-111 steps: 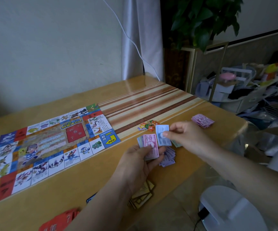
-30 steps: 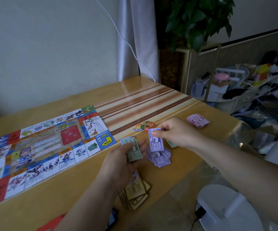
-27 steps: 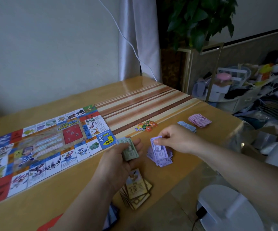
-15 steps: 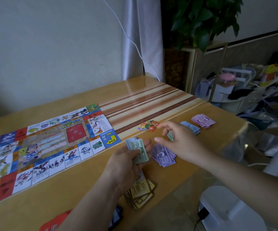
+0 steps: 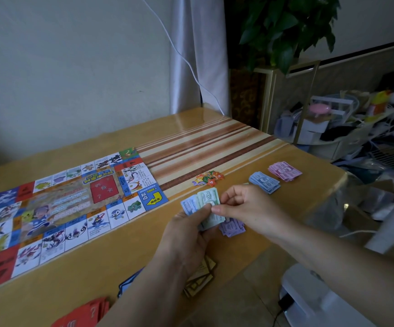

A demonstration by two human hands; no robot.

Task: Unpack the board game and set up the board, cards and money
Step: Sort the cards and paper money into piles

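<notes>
Left hand [image 5: 186,234] and right hand [image 5: 245,208], each grip pinching fanned notes [image 5: 209,197] near table [image 5: 215,142] edge, open stripes beyond.

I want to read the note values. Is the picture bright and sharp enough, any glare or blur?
Head view: dim light; the green note gripped by left hand and right hand shows only large digits; glare streaks the table at its far edge; right border smeared.
</notes>
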